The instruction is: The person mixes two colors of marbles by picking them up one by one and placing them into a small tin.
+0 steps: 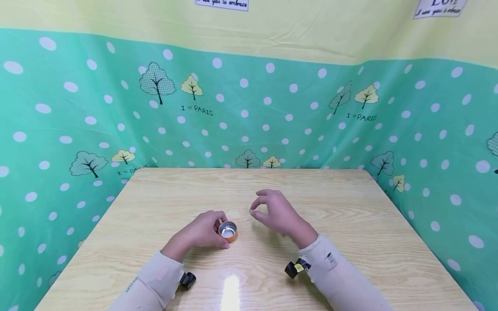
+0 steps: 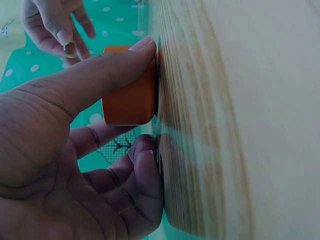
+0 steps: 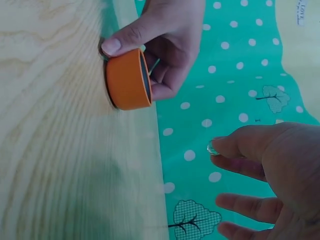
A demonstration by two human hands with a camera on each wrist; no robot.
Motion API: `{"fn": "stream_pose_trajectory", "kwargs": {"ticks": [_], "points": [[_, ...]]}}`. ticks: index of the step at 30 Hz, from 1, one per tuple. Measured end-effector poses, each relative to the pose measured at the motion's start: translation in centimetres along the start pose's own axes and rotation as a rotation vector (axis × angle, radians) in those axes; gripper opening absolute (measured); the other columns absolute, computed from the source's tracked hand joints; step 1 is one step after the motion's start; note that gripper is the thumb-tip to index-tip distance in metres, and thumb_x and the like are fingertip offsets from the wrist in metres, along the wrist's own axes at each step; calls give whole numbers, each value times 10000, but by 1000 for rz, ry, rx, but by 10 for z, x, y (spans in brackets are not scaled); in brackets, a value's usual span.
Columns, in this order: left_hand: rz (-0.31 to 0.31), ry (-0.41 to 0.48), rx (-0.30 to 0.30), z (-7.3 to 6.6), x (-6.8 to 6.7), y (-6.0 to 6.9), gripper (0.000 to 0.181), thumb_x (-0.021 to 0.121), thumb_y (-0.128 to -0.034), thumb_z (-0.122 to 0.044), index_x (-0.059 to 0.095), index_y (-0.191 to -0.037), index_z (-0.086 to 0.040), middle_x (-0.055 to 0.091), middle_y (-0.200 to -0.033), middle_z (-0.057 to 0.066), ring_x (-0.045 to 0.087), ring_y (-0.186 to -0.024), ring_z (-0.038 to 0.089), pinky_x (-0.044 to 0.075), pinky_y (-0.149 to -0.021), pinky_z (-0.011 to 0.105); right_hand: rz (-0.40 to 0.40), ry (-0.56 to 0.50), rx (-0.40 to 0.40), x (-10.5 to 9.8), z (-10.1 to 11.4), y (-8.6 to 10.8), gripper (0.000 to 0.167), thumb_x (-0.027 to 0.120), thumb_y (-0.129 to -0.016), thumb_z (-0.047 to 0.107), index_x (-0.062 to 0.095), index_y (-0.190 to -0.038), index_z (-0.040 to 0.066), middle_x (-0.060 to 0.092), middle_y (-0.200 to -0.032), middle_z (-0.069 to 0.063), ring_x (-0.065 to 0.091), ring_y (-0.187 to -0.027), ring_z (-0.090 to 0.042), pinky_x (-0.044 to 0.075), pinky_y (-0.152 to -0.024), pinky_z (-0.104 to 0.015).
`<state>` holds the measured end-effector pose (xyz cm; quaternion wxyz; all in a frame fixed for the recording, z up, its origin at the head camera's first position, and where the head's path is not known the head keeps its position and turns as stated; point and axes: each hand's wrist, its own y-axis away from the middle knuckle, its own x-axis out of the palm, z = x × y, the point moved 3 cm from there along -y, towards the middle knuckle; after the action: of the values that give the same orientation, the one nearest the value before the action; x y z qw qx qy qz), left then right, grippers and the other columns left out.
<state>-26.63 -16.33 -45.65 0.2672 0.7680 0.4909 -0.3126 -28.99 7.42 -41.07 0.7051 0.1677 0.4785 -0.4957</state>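
Note:
A small round orange tin [image 1: 228, 231] with a silvery inside stands on the wooden table, its open top facing up. My left hand [image 1: 205, 229] holds it from the left, with the thumb on the near side and fingers behind. In the left wrist view the thumb lies along the tin's orange wall [image 2: 130, 102]. My right hand [image 1: 277, 211] is raised over the table to the right of the tin. Between its thumb and index finger it pinches a tiny clear, glassy piece [image 3: 212, 147], too small to tell its kind. The other right fingers are spread apart.
The light wooden table [image 1: 327, 190] reaches back to a green dotted curtain [image 1: 264, 112] printed with trees, which also hangs along both sides. Black wrist cameras sit under the left sleeve [image 1: 155, 276] and the right sleeve [image 1: 338, 272]. Glare marks the table's front.

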Motion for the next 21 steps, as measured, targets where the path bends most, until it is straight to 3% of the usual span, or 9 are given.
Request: {"fn": "stream_pose_trajectory", "kwargs": {"ticks": [9, 21], "points": [[0, -17, -5, -2, -1, 0, 519, 1006, -646, -258, 650, -1007, -145, 660, -909, 26, 585, -812, 179, 481, -731, 362, 2, -16, -85, 11, 5, -1, 55, 784, -923, 287, 804, -935, 238, 625, -1423, -145, 528, -1359, -379, 400, -1144, -547], [6, 1, 5, -5, -1, 1, 527, 1005, -648, -229, 657, -1032, -133, 672, -910, 32, 602, -806, 168, 497, -731, 356, 49, -65, -64, 21, 16, 3, 64, 770, -930, 311, 810, -959, 271, 604, -1442, -91, 514, -1364, -338, 403, -1141, -526]]}}
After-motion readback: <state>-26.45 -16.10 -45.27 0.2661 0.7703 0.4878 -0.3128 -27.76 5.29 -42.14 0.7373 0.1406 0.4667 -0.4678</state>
